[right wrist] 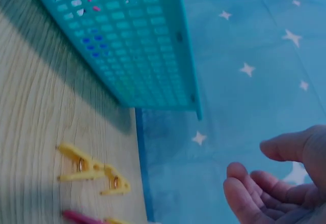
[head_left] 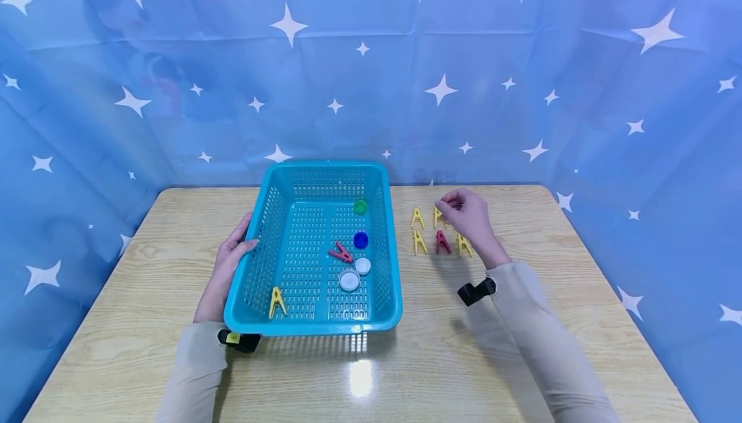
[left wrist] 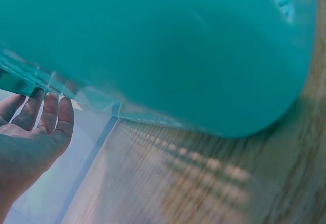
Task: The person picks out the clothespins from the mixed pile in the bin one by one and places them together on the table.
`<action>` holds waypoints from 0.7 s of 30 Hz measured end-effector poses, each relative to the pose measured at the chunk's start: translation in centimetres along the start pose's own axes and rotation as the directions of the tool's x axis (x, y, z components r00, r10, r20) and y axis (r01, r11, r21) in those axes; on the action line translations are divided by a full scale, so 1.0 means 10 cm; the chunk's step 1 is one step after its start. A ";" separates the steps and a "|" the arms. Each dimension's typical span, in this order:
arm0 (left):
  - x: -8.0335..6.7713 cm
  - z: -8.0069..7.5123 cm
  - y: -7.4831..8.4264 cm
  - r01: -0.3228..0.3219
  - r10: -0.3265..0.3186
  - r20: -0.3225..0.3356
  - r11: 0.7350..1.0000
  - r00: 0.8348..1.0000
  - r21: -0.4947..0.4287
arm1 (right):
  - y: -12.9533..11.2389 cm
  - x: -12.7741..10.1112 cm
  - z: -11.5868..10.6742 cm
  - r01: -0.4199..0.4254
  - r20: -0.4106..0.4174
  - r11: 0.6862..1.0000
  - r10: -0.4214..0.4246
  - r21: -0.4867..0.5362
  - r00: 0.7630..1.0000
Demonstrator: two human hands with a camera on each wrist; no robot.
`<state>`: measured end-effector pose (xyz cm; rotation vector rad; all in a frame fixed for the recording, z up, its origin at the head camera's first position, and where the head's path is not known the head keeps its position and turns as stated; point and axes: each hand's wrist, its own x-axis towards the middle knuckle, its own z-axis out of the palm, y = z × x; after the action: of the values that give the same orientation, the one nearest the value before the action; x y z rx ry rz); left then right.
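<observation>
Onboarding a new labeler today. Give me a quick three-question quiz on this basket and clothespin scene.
1. True or false: the left hand rests against the outer side of the teal basket.
2. How many clothespins lie inside the basket: A) none B) two C) five
3. Fill in: the right hand hovers over the clothespins on the ____ .

Key:
1. True.
2. B: a yellow clothespin near the front and a red clothespin by the bottle caps.
3. Table; its fingers are curled and hold nothing visible.
</observation>
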<state>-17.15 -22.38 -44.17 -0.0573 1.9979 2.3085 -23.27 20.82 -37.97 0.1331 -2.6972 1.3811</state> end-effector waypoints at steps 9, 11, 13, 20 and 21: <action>0.01 -0.01 0.00 -0.013 0.013 0.004 1.000 1.000 0.004 | -0.20 0.04 0.16 0.038 -0.002 0.999 -0.038 0.032 0.999; 0.01 -0.01 0.00 -0.008 0.008 0.002 1.000 1.000 0.007 | -0.25 0.04 0.20 0.056 0.005 0.998 -0.056 0.036 0.998; 0.01 -0.01 -0.01 -0.004 0.004 -0.001 1.000 1.000 0.009 | -0.31 0.05 0.24 0.072 0.018 0.997 -0.073 0.043 0.997; 0.01 -0.02 -0.01 -0.009 0.009 0.008 1.000 1.000 -0.017 | -0.55 0.09 0.41 0.114 0.064 0.990 -0.120 0.087 0.991; 0.01 -0.02 -0.01 -0.010 0.011 0.009 1.000 1.000 -0.023 | -0.59 0.09 0.44 0.121 0.067 0.989 -0.126 0.084 0.990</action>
<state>-17.23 -22.51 -44.31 -0.0377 1.9718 2.3343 -23.63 13.82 -35.69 0.3575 -2.6400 1.4741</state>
